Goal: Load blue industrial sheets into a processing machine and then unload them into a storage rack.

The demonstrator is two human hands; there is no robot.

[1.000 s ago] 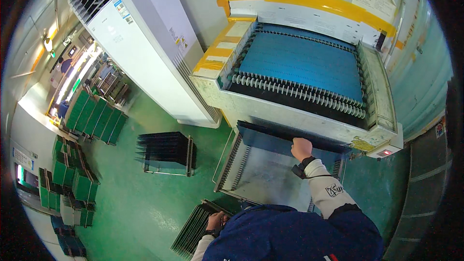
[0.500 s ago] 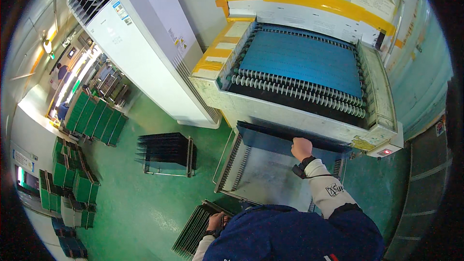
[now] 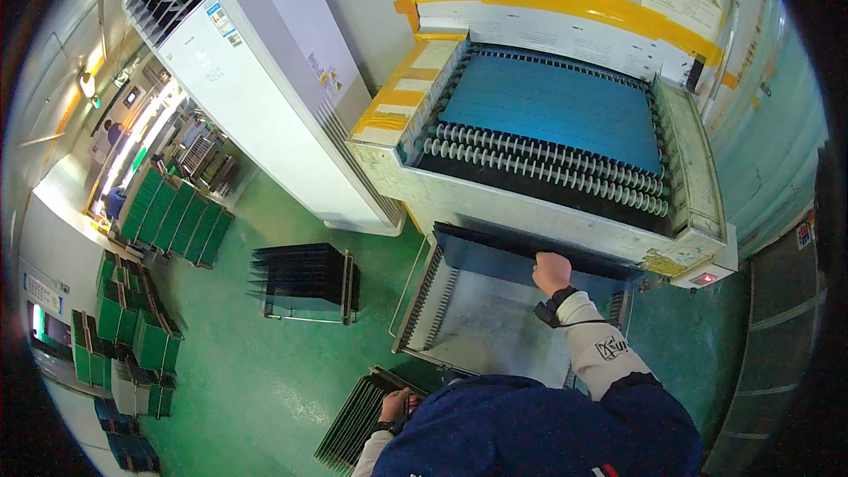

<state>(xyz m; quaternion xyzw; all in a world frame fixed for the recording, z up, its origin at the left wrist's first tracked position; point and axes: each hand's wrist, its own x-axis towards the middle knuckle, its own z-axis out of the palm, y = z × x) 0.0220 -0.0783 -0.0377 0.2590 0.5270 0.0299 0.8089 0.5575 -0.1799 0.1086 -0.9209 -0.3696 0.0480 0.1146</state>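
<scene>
My right hand [image 3: 552, 274] is closed at the upper edge of a dark blue panel [image 3: 495, 256], which stands in a wide metal rack [image 3: 424, 355] in front of the roller machine. Its fingertips are hidden behind the fist. Low in the view, my left hand [image 3: 395, 405] is curled next to a smaller rack of thin upright panels [image 3: 358, 424]; what it holds is too small to make out. A large blue panel [image 3: 552, 106] lies flat on the rows of white rollers [image 3: 548, 159] in the machine.
A rack of dark panels [image 3: 300, 278] stands on the green floor [image 3: 256, 371] to the left. Behind it rises a tall white air conditioner [image 3: 265, 97]. Racks of green panels [image 3: 172, 216] line the far left. A dark grey cabinet-like surface [image 3: 777, 344] borders the right.
</scene>
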